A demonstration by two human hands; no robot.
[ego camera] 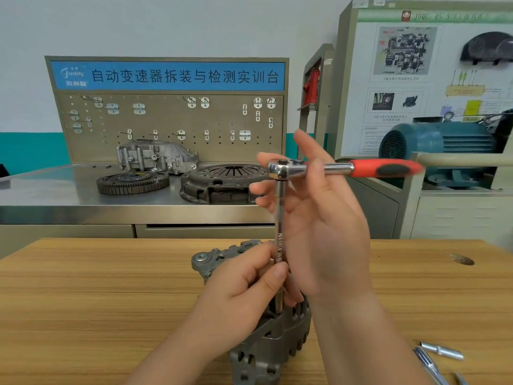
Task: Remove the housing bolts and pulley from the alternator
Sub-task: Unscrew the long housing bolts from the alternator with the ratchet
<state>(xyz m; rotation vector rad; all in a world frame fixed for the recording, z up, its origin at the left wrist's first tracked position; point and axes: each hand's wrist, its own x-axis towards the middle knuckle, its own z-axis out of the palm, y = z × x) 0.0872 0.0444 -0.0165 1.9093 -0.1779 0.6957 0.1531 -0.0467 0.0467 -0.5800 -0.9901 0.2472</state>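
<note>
A grey alternator (266, 343) stands on the wooden table (97, 301) just in front of me. A chrome extension bar (279, 218) rises upright from its top to a ratchet head (280, 169), whose red handle (383, 168) points right. My left hand (244, 287) pinches the lower part of the bar between thumb and fingers, hiding where it meets the alternator. My right hand (327, 232) is held up behind the ratchet head with fingers straight and spread; the handle passes between thumb and forefinger. No bolt or pulley is visible.
Several loose chrome tool pieces (441, 351) lie on the table at the lower right. Behind stands a steel bench with a flywheel (132, 183), a clutch cover (222, 182), a gearbox housing (155, 157) and a pegboard. A blue motor (438, 140) sits at the right.
</note>
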